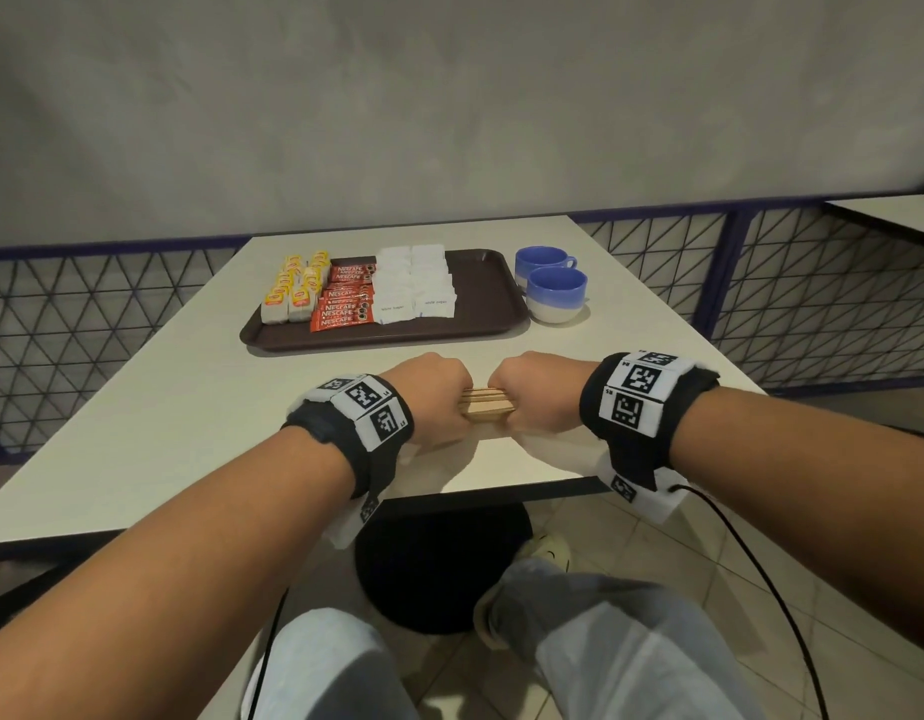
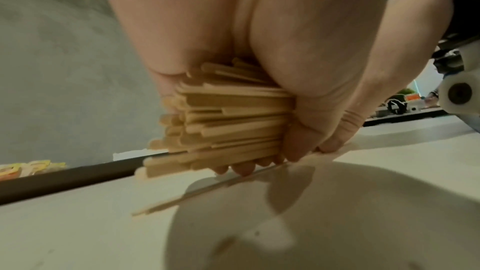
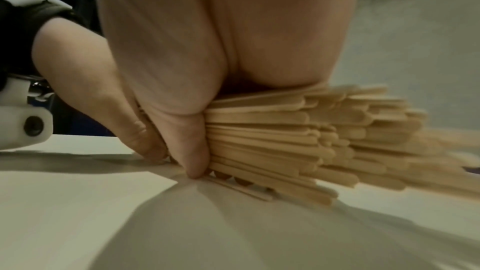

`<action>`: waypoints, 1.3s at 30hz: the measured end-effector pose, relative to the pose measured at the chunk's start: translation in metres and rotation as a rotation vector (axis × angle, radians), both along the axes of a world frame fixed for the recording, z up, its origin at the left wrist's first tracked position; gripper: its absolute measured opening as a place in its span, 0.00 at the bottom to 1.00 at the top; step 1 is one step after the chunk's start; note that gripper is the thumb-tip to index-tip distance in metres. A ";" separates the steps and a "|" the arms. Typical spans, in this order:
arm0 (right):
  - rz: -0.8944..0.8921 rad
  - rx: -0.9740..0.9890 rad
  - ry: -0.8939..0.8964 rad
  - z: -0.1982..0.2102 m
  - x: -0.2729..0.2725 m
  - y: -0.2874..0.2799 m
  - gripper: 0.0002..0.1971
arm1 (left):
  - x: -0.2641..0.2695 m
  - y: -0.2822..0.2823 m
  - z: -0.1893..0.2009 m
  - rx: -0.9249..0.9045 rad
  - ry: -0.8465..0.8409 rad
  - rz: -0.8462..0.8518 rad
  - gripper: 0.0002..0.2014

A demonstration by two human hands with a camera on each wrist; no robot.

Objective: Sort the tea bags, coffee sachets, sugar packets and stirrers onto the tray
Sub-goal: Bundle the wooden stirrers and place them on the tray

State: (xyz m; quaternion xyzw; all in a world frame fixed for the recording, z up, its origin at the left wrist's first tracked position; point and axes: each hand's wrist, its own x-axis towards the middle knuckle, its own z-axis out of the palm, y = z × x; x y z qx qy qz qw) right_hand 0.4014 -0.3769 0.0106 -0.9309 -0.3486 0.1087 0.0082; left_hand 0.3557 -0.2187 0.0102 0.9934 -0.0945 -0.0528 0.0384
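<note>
Stirrers (image 1: 486, 405), gripped endwise by both hands' curled fingers (image 2: 298, 143) near the bench's front edge, want squaring before lifting to the tray's (image 1: 493, 283) bare right end

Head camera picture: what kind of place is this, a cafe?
Probably a cafe or canteen: a brown serving tray holds tea bags and coffee sachets, with two blue cups beside it on a plain table.
</note>
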 end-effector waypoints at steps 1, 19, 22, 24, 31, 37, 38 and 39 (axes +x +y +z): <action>0.006 -0.021 -0.005 0.001 0.000 0.001 0.06 | 0.000 0.002 0.001 -0.010 0.009 0.005 0.12; 0.128 0.163 -0.041 0.005 -0.004 0.006 0.18 | -0.007 0.018 0.022 0.106 -0.069 -0.044 0.08; 0.076 0.308 0.000 0.012 -0.005 0.011 0.16 | -0.012 0.020 0.047 0.109 -0.127 -0.047 0.04; -0.007 0.428 0.030 0.018 -0.002 0.016 0.15 | -0.017 0.022 0.072 0.108 -0.198 -0.034 0.09; -0.184 1.057 0.308 0.040 -0.026 0.044 0.16 | -0.015 0.033 0.151 -0.857 -0.681 0.094 0.24; -0.246 1.252 0.379 0.044 -0.038 0.067 0.08 | -0.010 -0.008 0.135 -0.875 -0.505 0.094 0.19; -0.265 1.244 0.410 0.040 -0.039 0.066 0.06 | -0.010 -0.010 0.130 -0.807 -0.504 0.093 0.18; -0.294 1.208 0.430 0.033 -0.040 0.064 0.07 | -0.010 -0.010 0.122 -0.739 -0.500 0.087 0.17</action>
